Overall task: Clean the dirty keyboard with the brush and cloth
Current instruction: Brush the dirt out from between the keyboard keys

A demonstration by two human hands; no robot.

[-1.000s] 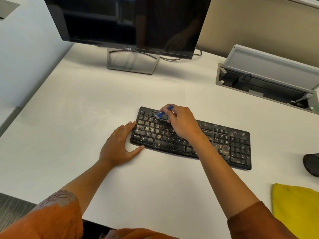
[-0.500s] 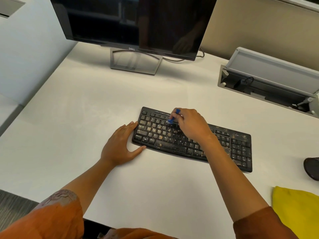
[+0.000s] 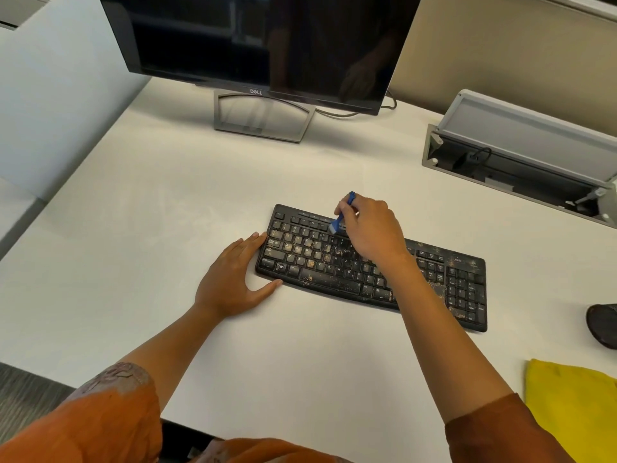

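Note:
A black keyboard point(image 3: 334, 262) speckled with brown crumbs lies on the white desk point(image 3: 167, 228). My right hand point(image 3: 370, 228) grips a small blue brush point(image 3: 340, 215), its bristles down on the upper key rows left of centre. My left hand point(image 3: 233, 282) lies flat on the desk with straight fingers and thumb against the keyboard's left end. A yellow cloth point(image 3: 571, 402) lies at the lower right edge of the desk.
A dark Dell monitor point(image 3: 260, 45) on a grey stand point(image 3: 263, 118) sits behind the keyboard. An open grey cable tray point(image 3: 521, 162) is set into the desk at the right. A black mouse point(image 3: 604, 324) shows at the right edge.
My right hand has moved the brush back and forth over the upper left keys; it now sits higher on the top rows. My left hand has stayed at the keyboard's left end.

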